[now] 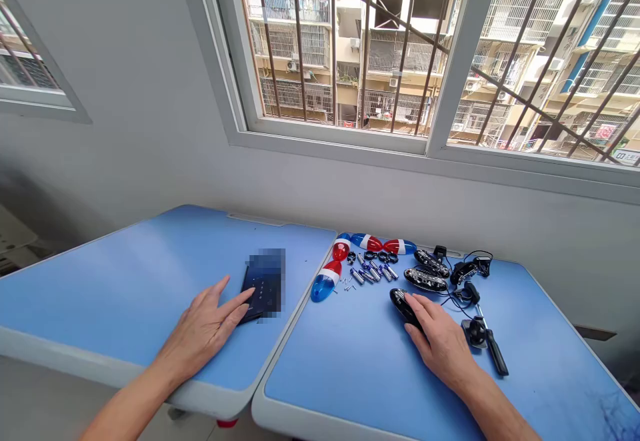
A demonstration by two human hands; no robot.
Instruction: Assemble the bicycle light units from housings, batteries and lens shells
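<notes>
My left hand [207, 328] lies flat and open on the left blue table [100, 288], its fingertips touching a dark flat phone-like device [263, 288]. On the right blue table [360, 361], my right hand [440, 341] rests with fingers laid over a black oval light housing [403, 302]. Beyond it lie two more black oval housings [425, 279], red-white-blue lens covers [327, 276], small batteries, rings and screws [373, 268].
A black screwdriver [493, 344] and black brackets with wires [470, 271] lie to the right of my right hand. A narrow gap separates the two tables. A grey wall and barred window stand behind.
</notes>
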